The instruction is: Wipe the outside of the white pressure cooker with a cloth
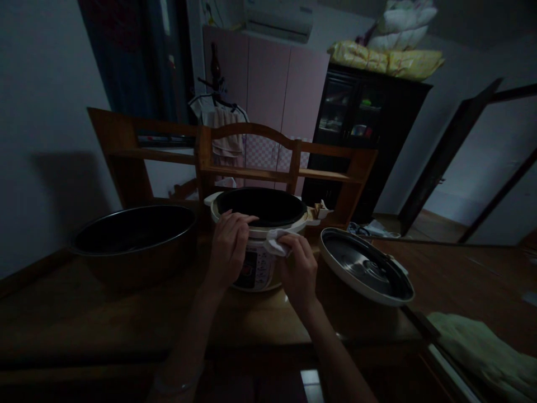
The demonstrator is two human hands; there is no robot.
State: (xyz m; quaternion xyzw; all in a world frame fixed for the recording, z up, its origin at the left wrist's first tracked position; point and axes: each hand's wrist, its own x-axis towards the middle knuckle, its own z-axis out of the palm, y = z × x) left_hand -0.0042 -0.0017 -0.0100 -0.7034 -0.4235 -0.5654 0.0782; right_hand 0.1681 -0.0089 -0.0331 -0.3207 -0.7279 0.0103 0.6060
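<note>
A white rice cooker [262,268] with a front control panel stands on the wooden desk, its lid off and its dark inside showing. My left hand [230,240] lies over the cooker's front rim, fingers stretched out and holding nothing. Bunched in my right hand [298,263] is a white cloth [277,242], pressed against the front right of the rim. To the left sits the dark inner pot [134,263]. The detached lid [364,266] rests at the right with its metal inner side up.
A wooden shelf rack [251,170] rises behind the cooker along the desk [168,319]. Pale green fabric [486,350] lies at the lower right. Farther back are pink wardrobes [268,84], a dark cabinet [373,129] and hanging clothes [226,129]. The room is dim.
</note>
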